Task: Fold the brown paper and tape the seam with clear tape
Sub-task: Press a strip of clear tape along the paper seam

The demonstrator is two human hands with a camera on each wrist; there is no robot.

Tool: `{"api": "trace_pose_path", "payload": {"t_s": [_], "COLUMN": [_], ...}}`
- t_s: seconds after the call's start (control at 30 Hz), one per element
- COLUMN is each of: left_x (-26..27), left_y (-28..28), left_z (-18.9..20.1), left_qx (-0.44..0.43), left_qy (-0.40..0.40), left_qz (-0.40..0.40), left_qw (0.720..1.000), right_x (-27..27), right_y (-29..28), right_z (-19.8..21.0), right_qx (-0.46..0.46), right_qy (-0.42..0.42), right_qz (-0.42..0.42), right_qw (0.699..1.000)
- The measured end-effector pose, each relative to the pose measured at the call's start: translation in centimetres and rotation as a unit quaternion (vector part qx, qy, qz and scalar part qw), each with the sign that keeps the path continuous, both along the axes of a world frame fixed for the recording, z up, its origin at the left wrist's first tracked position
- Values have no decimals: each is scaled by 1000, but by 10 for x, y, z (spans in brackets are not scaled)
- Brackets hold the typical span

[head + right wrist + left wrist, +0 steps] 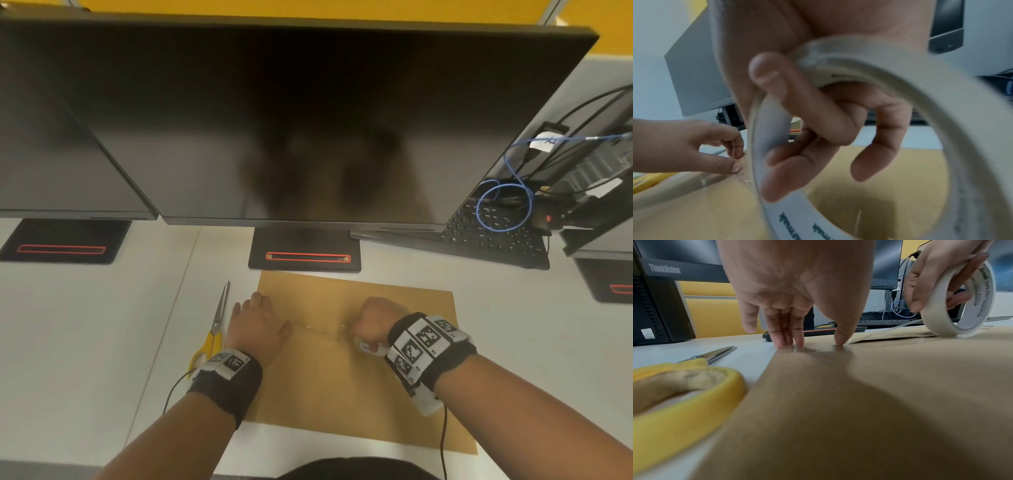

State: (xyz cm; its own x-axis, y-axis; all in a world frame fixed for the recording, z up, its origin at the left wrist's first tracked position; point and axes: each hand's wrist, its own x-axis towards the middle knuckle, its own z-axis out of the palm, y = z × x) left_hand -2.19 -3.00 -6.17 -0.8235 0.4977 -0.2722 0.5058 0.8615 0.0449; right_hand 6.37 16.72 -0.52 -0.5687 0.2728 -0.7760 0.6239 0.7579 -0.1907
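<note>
The folded brown paper [342, 394] lies flat on the white desk [85, 342]. My left hand [257, 320] presses straight fingers [789, 340] and thumb onto the paper's left edge, holding down the tape's end. My right hand [375, 320] grips the clear tape roll [370, 346], fingers hooked through its core [818, 146]. The roll [937, 318] stands on edge on the paper [859, 402], to the right of my left hand. A strip of clear tape [890, 328] stretches between the two hands over the seam [318, 329].
Yellow-handled scissors [214, 329] lie on the desk just left of the paper, beside my left wrist. A monitor stand [305, 253] sits right behind the paper. A keyboard [493, 233] and cables [503, 205] are at the back right.
</note>
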Motion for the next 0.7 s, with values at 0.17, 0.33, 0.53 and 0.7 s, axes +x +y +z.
{"api": "trace_pose_path", "payload": {"t_s": [0.17,0.33,0.53,0.7], "left_x": [4,12,21,21], "left_y": [4,10,14,16], "left_z": [1,0,-6,-4], "left_qx": [-4,-25,-45,-59], "left_qy": [-8,0,8,13], "left_qz": [24,35,45,47], "left_qw": [1000,999,998,997], "right_x": [14,24,21,16], "right_y": [11,24,22,17], "right_z": [5,6,7,6], "right_qx": [-56,-101,-105,-69], "right_qy": [55,71,72,64], "right_qz": [-28,-43,-25,16], "right_qw": [997,991,992,995]}}
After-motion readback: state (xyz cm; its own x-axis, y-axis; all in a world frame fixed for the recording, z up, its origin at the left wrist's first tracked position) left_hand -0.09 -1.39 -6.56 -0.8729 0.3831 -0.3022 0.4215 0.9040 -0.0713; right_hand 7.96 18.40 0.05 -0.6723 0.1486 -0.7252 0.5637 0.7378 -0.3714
